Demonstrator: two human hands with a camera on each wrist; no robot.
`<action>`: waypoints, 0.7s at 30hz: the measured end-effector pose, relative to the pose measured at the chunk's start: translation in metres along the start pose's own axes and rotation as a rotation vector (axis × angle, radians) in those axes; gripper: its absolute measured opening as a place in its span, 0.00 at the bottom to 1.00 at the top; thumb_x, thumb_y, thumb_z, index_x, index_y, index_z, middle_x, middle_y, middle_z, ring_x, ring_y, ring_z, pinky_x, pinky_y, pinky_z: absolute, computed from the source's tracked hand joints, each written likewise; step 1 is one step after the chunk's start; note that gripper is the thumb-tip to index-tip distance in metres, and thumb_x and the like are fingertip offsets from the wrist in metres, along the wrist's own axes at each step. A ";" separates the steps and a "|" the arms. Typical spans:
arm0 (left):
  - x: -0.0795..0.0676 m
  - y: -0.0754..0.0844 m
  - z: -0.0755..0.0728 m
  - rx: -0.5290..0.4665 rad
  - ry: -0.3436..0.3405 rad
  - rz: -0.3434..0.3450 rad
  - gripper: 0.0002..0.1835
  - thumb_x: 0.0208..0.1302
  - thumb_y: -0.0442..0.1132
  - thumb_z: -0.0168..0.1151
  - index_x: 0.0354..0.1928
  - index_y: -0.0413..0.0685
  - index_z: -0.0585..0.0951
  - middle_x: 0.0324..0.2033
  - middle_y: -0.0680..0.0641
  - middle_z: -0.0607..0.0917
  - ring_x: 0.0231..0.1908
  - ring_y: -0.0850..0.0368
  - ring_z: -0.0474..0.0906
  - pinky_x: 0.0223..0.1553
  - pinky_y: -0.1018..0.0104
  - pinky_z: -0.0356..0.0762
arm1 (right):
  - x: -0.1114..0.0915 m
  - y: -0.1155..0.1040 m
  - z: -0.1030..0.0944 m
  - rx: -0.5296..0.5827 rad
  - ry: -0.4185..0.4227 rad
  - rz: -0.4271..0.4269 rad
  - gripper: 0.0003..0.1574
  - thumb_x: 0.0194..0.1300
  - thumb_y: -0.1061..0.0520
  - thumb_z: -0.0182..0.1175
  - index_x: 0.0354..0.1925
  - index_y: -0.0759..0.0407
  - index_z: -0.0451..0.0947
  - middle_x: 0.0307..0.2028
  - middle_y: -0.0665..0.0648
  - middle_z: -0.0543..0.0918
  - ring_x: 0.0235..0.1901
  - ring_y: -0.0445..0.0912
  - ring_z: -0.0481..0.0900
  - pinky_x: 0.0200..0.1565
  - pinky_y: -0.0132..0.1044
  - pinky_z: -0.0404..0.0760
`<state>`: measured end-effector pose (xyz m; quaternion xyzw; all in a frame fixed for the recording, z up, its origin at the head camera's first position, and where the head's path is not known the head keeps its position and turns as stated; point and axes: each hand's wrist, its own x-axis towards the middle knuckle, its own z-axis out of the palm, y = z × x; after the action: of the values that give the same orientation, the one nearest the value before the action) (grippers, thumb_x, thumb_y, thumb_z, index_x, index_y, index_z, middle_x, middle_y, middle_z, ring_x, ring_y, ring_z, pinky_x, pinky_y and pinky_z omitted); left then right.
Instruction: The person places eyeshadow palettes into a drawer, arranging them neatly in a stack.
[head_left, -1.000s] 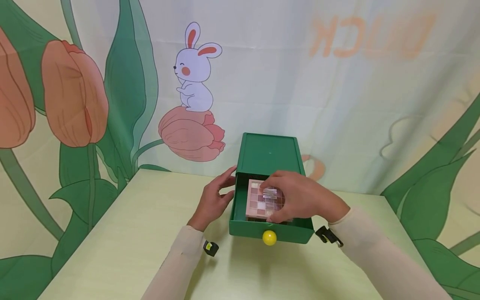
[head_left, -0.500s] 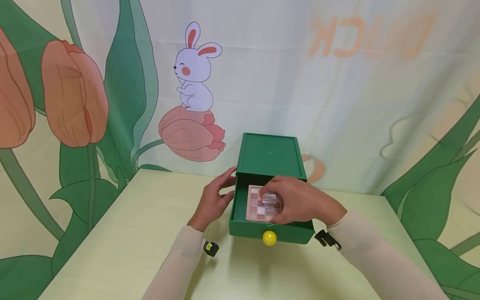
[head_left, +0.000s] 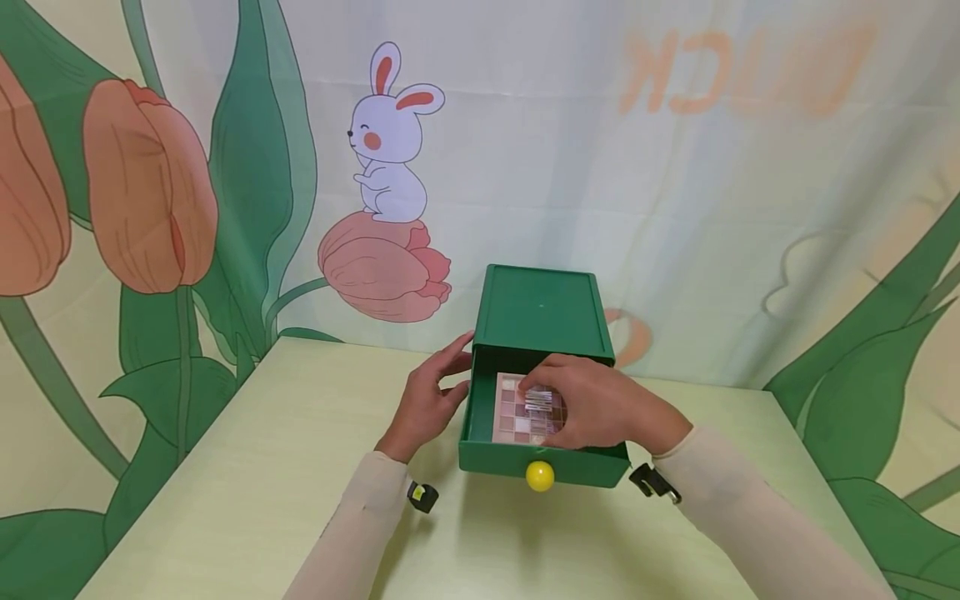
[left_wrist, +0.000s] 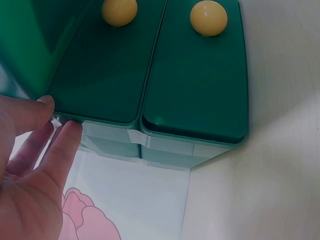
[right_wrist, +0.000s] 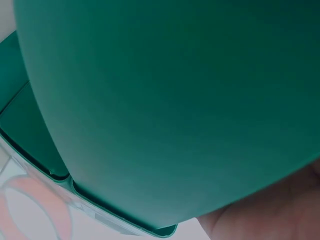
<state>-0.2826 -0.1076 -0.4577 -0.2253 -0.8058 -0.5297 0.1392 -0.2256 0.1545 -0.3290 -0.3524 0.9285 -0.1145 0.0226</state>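
Note:
My right hand (head_left: 596,402) reaches into the pulled-out green drawer (head_left: 517,457). Its thumb and fingers span an eyeshadow palette (head_left: 509,410), a flat pink case with a grid of colour squares, gripping it by its edges. The palette lies low inside the drawer, partly covered by the hand. At the cabinet's left side, my left hand (head_left: 429,400) rests its fingertips against the green drawer cabinet (head_left: 542,308). In the left wrist view those fingers (left_wrist: 59,150) look fairly straight at the cabinet's edge. The right wrist view shows mostly the drawer's outer wall (right_wrist: 165,110).
A yellow ball knob (head_left: 540,476) sits on the drawer front. Below, more closed drawers (left_wrist: 197,75) with yellow knobs (left_wrist: 208,18) show in the left wrist view. The cabinet stands on a pale table (head_left: 285,433) before a printed curtain (head_left: 540,167).
My right hand has lowered the palette deeper into the drawer, shifting it slightly toward the drawer front, mostly in the first half second. The left hand has stayed at the cabinet's side.

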 end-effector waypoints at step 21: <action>0.000 0.000 0.000 0.001 0.004 -0.006 0.45 0.74 0.31 0.65 0.80 0.83 0.62 0.66 0.50 0.83 0.67 0.49 0.81 0.57 0.51 0.87 | -0.023 -0.004 -0.014 0.085 0.209 0.007 0.32 0.65 0.46 0.75 0.62 0.56 0.83 0.62 0.55 0.84 0.60 0.54 0.82 0.58 0.52 0.88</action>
<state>-0.2819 -0.1075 -0.4576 -0.2219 -0.8064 -0.5302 0.1393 -0.2077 0.1696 -0.3158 -0.3340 0.9214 -0.1898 -0.0592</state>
